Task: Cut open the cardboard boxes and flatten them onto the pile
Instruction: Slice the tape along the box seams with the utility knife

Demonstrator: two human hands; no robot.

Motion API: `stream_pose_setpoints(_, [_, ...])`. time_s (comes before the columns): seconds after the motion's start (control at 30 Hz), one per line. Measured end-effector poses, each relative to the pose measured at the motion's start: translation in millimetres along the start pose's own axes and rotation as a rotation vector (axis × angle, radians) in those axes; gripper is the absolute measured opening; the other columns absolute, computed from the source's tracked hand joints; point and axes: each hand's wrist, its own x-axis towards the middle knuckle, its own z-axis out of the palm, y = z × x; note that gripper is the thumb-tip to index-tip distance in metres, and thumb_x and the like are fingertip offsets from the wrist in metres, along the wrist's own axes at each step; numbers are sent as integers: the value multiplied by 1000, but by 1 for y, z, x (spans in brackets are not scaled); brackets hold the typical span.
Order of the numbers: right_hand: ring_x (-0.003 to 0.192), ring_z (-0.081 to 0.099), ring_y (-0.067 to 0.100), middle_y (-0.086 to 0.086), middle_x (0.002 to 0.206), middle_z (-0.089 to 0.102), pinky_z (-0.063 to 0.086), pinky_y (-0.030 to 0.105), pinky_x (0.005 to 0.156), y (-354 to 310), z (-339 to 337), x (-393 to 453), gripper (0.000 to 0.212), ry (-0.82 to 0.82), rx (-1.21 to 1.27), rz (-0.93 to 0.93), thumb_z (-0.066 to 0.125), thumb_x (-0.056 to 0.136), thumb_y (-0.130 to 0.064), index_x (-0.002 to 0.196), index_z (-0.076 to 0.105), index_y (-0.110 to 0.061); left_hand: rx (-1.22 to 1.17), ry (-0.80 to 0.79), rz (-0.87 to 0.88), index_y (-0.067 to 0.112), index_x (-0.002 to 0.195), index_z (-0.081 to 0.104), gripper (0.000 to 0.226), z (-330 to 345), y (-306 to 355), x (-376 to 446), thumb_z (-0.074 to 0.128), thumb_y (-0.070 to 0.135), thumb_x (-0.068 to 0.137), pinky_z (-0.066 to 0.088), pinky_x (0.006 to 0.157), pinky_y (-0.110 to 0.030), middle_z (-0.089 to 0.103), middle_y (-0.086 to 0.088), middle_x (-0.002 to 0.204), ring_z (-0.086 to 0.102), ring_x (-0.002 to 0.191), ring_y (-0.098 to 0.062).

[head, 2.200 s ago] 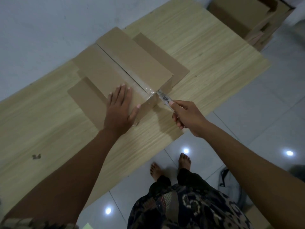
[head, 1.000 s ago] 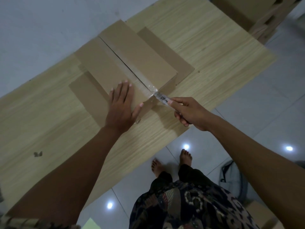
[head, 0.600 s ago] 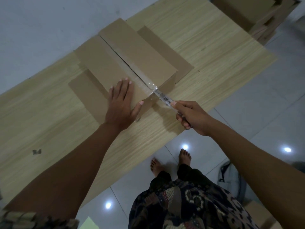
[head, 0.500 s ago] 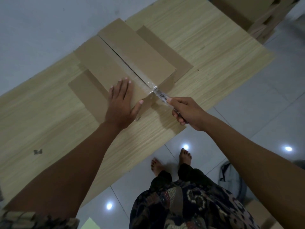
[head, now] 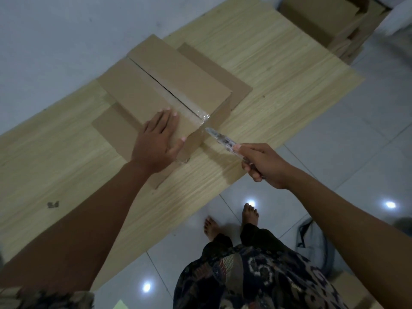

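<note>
A brown cardboard box (head: 178,79) stands on a light wooden table (head: 278,70), its top flaps joined by clear tape along the centre seam. My left hand (head: 156,141) lies flat on the near left flap, fingers straight, pressing down. My right hand (head: 263,165) grips a clear-handled utility knife (head: 220,139). The blade tip sits just off the box's near corner, where the tape end curls up. Flat cardboard flaps stick out under the box on its left and right.
More cardboard boxes (head: 330,21) are stacked at the table's far right corner. The table edge runs diagonally in front of me, above a white tiled floor (head: 345,141). My bare feet (head: 231,219) stand close to the edge. A grey bag (head: 314,241) lies on the floor at right.
The knife tip has slid back off the taped seam's near end, and my right hand has drawn toward me. My left hand stays pressed on the flap.
</note>
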Motion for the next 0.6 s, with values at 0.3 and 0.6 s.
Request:
stream_pose_setpoints(0.3, [39,39,13,10,61,51,32,20,39,11,12,-4,32,53,-29,-7,56,103,-34,131,66,-22,83,-18,-20,21,146,51,81,-7,9,-5,38,76,88,42,93,-50,46,-10,152,46,128,-38])
stream_pose_setpoints(0.6, [41,40,14,10,61,52,31,23,41,15,10,-9,28,-32,-51,2,53,104,-35,123,69,-22,7,-29,-87,24,155,39,81,5,11,-17,36,73,91,24,114,-57,32,-8,163,30,147,-34])
